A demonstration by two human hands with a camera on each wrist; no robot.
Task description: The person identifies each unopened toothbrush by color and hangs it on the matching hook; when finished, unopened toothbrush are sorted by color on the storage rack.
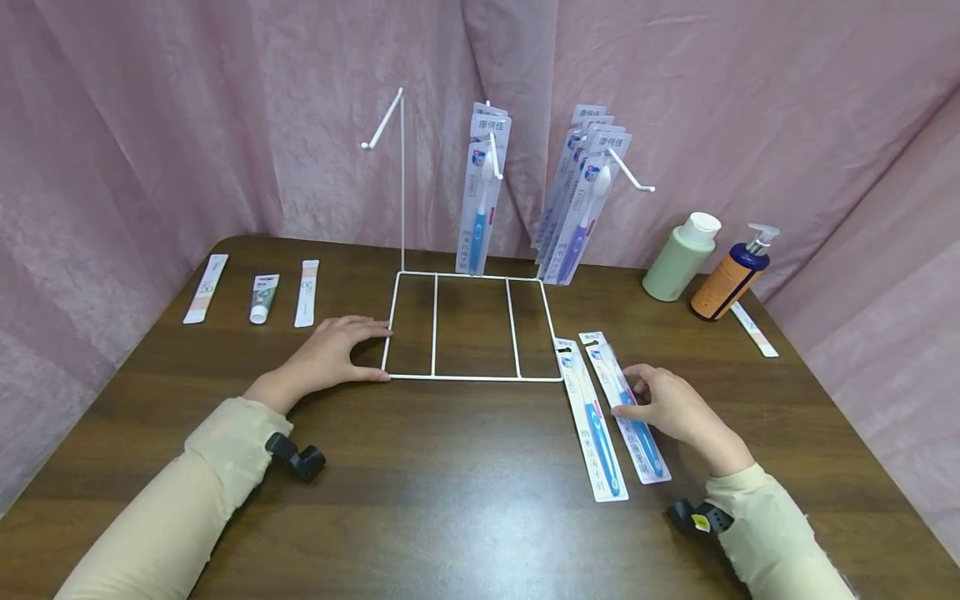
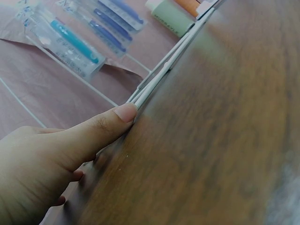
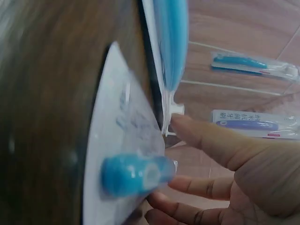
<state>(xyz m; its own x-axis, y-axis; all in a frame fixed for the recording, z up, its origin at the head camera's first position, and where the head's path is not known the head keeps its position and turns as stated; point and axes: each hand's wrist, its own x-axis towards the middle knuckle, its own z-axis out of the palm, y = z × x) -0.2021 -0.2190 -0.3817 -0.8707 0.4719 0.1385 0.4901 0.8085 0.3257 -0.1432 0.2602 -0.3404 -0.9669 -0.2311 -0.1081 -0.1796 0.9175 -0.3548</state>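
Note:
A white wire rack [image 1: 474,378] stands on the table with several upright hooks. At its left side is my left hand [image 1: 333,354], straight thumb [image 2: 101,131] touching the front corner and fingertips at the left bar. My right hand [image 1: 671,404] pinches a packaged blue toothbrush [image 1: 647,446] between thumb and fingers, across the card's sides. To its left lies another packaged blue toothbrush [image 1: 596,429], its top by the rack's front right corner. Packaged blue toothbrushes [image 1: 477,200] hang on the middle hook, and packaged purple toothbrushes [image 1: 581,217] on the right one. The left hook [image 1: 384,121] holds nothing.
A green bottle [image 1: 678,262] and an orange pump bottle [image 1: 727,283] stand at the back right, a slim sachet [image 1: 753,329] beside them. Left of the rack lie a small tube [image 1: 263,298] and two sachets [image 1: 206,287]. A pink curtain [image 1: 225,125] hangs behind.

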